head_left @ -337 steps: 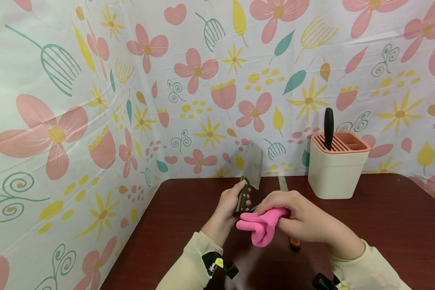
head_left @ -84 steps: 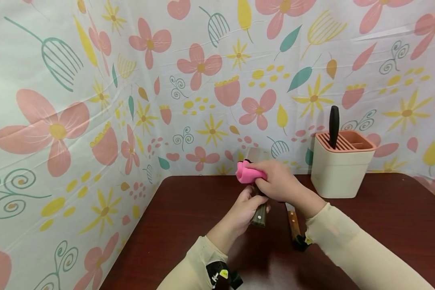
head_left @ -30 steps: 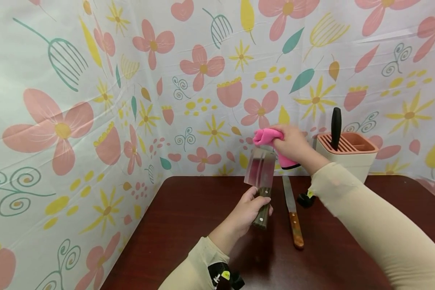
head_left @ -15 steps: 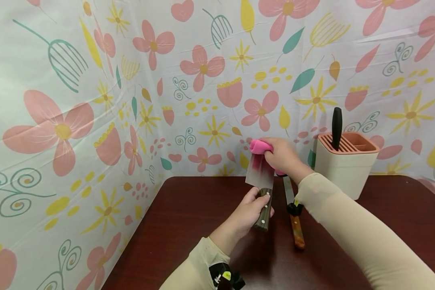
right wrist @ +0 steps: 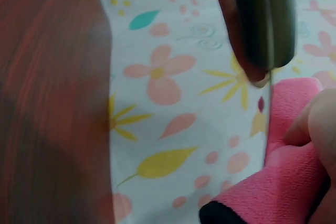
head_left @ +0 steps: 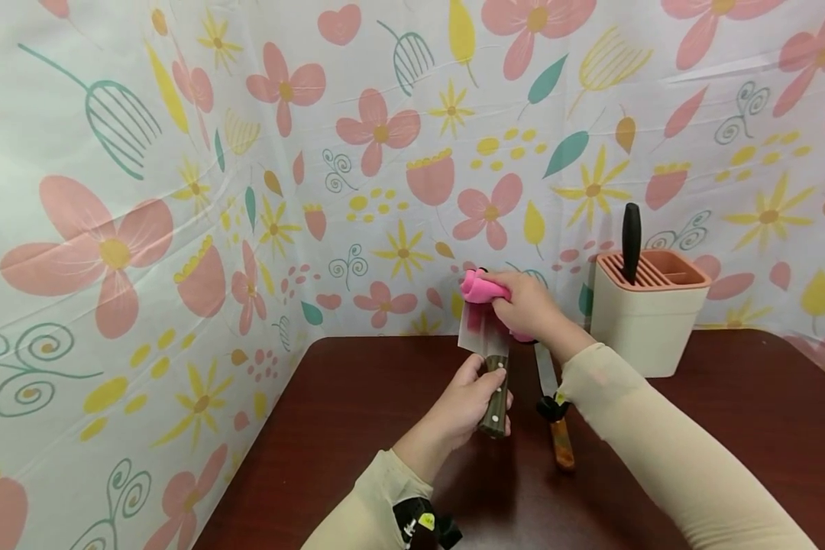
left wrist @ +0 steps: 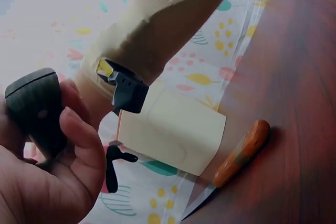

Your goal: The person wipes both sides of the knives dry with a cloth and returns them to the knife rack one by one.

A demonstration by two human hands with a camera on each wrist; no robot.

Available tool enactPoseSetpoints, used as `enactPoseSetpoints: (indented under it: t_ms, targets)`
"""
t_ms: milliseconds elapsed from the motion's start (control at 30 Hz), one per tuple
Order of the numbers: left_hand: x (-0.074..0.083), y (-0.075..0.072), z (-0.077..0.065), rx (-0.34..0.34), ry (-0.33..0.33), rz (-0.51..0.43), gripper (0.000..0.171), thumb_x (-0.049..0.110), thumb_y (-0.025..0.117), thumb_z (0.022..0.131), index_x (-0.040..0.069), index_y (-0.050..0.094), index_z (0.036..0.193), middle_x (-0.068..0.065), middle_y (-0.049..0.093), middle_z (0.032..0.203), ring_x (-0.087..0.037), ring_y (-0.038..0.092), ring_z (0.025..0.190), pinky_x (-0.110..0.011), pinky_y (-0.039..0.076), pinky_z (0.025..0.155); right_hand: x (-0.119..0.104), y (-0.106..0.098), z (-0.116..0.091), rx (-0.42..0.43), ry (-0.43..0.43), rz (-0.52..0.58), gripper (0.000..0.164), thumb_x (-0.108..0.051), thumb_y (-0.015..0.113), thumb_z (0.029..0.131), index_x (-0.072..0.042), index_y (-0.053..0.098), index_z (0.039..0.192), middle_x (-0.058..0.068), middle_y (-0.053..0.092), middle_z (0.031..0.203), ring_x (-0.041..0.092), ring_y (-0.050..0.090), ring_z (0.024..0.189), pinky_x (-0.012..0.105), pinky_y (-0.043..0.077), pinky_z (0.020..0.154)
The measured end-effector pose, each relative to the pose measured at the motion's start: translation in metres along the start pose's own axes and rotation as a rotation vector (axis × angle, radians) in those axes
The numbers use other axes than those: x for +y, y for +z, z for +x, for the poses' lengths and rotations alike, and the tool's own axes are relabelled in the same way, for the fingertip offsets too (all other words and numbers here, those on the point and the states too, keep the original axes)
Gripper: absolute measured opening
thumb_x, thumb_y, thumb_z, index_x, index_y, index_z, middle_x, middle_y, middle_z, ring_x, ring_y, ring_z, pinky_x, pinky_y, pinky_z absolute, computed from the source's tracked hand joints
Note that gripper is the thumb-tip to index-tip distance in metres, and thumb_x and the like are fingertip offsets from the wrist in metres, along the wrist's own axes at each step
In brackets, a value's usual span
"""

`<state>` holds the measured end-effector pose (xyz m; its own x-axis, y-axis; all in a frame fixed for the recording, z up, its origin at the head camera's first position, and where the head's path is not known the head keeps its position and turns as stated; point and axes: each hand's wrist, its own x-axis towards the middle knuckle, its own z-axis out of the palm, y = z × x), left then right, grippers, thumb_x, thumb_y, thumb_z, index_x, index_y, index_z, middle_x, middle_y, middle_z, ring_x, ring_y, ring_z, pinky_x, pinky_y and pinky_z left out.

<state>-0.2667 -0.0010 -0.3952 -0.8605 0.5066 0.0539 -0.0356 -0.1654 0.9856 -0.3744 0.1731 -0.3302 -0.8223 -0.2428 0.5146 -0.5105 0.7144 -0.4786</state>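
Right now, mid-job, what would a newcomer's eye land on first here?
Probably the bright pink cloth, pressed by the right grip against the far end of the cleaver, whose handle the left grip holds. Next, the cream knife block at the table's back right, a black handle rising from its slots. Between them lies a wooden-handled knife, partly hidden.
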Motion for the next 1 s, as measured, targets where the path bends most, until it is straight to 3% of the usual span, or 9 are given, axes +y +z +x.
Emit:
enactPoseSetpoints:
  t_ms: [233, 500, 733, 800, 1000]
  targets:
    - [0.000, -0.002, 0.002, 0.004, 0.003, 0.007, 0.034, 0.028, 0.044, 0.111, 0.011, 0.042, 0.141, -0.007, 0.055, 0.079, -0.017, 0.055, 0.054, -0.033, 0.054, 0.046, -0.004, -0.005, -0.015, -0.016, -0.080, 0.056, 0.048, -0.006, 0.058, 0.092, -0.012, 0.064, 0.140, 0.016, 0.066, 0.137, 0.031, 0.063, 0.103, 0.048, 0.053, 0.086]
    - [0.000, -0.004, 0.002, 0.013, 0.022, 0.038, 0.031, 0.032, 0.032, 0.113, 0.011, 0.045, 0.132, -0.008, 0.056, 0.083, -0.018, 0.056, 0.055, -0.032, 0.054, 0.047, -0.009, -0.006, -0.039, 0.003, -0.196, 0.107, 0.042, -0.003, 0.063, 0.093, -0.009, 0.068, 0.135, 0.017, 0.069, 0.132, 0.033, 0.067, 0.110, 0.057, 0.055, 0.095]
    - [0.001, -0.005, 0.003, 0.037, 0.029, 0.031, 0.032, 0.030, 0.030, 0.113, 0.013, 0.046, 0.135, -0.007, 0.057, 0.083, -0.018, 0.056, 0.059, -0.033, 0.054, 0.047, -0.014, -0.009, -0.054, 0.031, -0.249, 0.124, 0.041, 0.000, 0.065, 0.091, -0.011, 0.071, 0.131, 0.014, 0.071, 0.131, 0.030, 0.068, 0.115, 0.055, 0.055, 0.097]
    - [0.001, -0.006, 0.003, 0.042, 0.038, 0.015, 0.033, 0.029, 0.029, 0.114, 0.014, 0.046, 0.137, -0.007, 0.057, 0.082, -0.018, 0.056, 0.060, -0.033, 0.054, 0.047, -0.016, -0.010, -0.059, 0.036, -0.249, 0.134, 0.041, -0.001, 0.066, 0.091, -0.012, 0.071, 0.130, 0.013, 0.072, 0.130, 0.028, 0.068, 0.114, 0.051, 0.056, 0.096]
    - [0.000, -0.008, 0.003, 0.077, 0.043, -0.015, 0.037, 0.028, 0.028, 0.113, 0.019, 0.045, 0.146, -0.006, 0.058, 0.083, -0.016, 0.056, 0.063, -0.032, 0.054, 0.047, -0.019, -0.010, -0.073, 0.022, -0.237, 0.213, 0.041, -0.003, 0.066, 0.093, -0.019, 0.071, 0.130, 0.008, 0.072, 0.130, 0.012, 0.066, 0.109, 0.022, 0.052, 0.092]
